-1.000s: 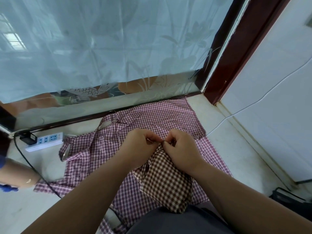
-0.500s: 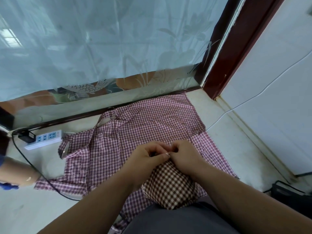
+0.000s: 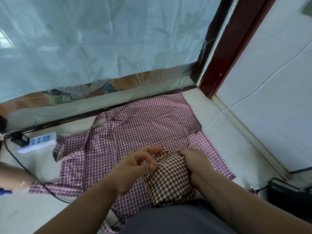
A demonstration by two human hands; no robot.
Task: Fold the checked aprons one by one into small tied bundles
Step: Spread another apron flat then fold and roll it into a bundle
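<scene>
Above the floor (image 3: pixel 228 141), left hand (image 3: pixel 133 168) pinches tie (image 3: pixel 157 163); right hand (image 3: pixel 197 162) clasps brown bundle (image 3: pixel 168 181).

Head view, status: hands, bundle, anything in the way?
Left hand pinches tie strand; right hand grips brown checked bundle. Bundle sits on pink checked apron. Black cable crosses apron's left corner.

Left forearm (image 3: pixel 81 205) and right forearm (image 3: pixel 249 201) are reaching in from below, converging. The left hand (image 3: pixel 133 168) is pinching a thin tie (image 3: pixel 157 163) between thumb and a curled finger, with the index finger stretching out just above the pinch. The right hand (image 3: pixel 196 163) is gripping the bundle (image 3: pixel 168 179) beside the pinch, fingers curling over its far edge.
</scene>
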